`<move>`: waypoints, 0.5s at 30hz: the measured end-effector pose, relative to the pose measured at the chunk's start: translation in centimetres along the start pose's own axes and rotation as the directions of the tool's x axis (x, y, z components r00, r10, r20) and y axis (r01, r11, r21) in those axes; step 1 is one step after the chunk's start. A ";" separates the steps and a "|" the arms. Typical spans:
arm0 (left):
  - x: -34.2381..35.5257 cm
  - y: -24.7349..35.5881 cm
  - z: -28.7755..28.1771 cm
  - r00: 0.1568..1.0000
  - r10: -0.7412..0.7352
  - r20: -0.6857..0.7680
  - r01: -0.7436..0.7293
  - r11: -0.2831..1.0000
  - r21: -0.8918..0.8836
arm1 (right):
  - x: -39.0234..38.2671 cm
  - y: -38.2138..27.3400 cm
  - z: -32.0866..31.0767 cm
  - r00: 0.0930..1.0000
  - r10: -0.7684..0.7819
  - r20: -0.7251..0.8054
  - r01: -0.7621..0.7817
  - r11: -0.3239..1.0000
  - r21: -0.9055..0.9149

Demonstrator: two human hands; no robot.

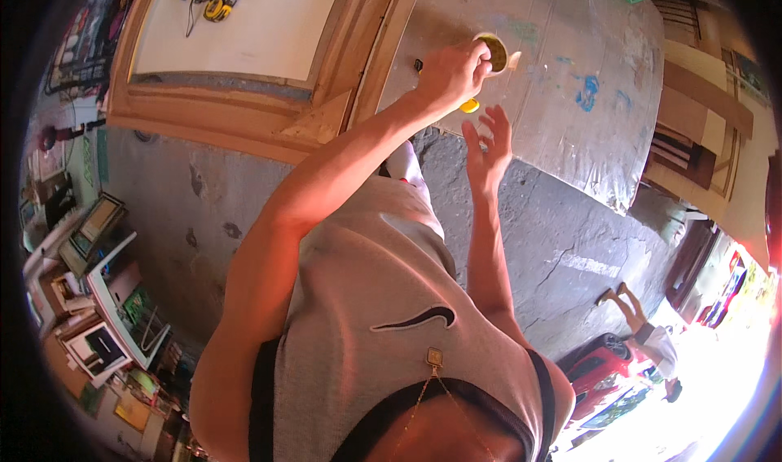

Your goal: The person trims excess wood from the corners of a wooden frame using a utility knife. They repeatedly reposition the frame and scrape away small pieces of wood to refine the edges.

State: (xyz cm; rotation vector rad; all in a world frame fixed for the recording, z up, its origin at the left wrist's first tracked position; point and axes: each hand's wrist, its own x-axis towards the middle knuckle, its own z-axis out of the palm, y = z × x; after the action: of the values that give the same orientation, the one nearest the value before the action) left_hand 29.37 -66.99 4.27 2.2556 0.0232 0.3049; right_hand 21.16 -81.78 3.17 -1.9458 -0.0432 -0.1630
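My left hand (458,73) reaches over a paint-stained grey work surface (562,96). Its fingers are closed on the edge of a round olive-yellow thing (492,53) with a lighter rim; I cannot make out its kind. Just below that hand shows a small bright yellow, rounded thing (470,105), partly hidden. My right hand (489,144) is raised near the surface's front edge, fingers apart and nothing in them. A small black and yellow object (419,65) lies left of my left hand.
A large wooden frame (236,140) around a white panel stands at left, bearing a yellow-black tape measure (217,8) and other hand tools. Wooden boards (709,96) are stacked at right. A person (652,344) and a red car (599,372) are at lower right.
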 end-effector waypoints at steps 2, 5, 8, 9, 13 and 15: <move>-0.9 -0.2 0.6 0.995 0.102 0.009 -0.101 0.966 0.240 | 2.3 1.2 0.6 0.987 0.156 0.045 -0.157 0.987 0.019; -0.5 -0.9 3.2 0.977 0.169 0.127 -0.205 0.899 0.386 | 4.2 3.3 -0.7 0.953 0.283 0.103 -0.284 0.959 -0.008; 1.2 -1.9 5.7 0.966 0.221 0.137 -0.259 0.854 0.450 | 3.7 4.1 -2.8 0.956 0.290 0.044 -0.286 0.955 -0.077; 1.8 -2.1 6.2 0.968 0.222 0.116 -0.251 0.871 0.423 | 3.5 3.9 -3.2 0.958 0.286 0.036 -0.282 0.955 -0.092; 0.4 -1.5 5.3 0.981 0.193 -0.009 -0.194 0.978 -0.076 | 3.3 1.6 -4.0 0.944 0.329 0.011 -0.324 0.924 0.204; -3.5 0.3 3.6 0.971 0.203 -0.130 -0.236 0.911 -0.339 | 3.4 -0.1 -4.1 0.944 0.312 0.107 -0.328 0.853 0.405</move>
State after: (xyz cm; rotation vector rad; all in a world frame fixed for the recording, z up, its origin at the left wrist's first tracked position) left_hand 26.81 -70.34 1.52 1.8860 -0.2233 0.4928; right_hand 24.10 -85.71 5.20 -1.4975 0.2081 0.1014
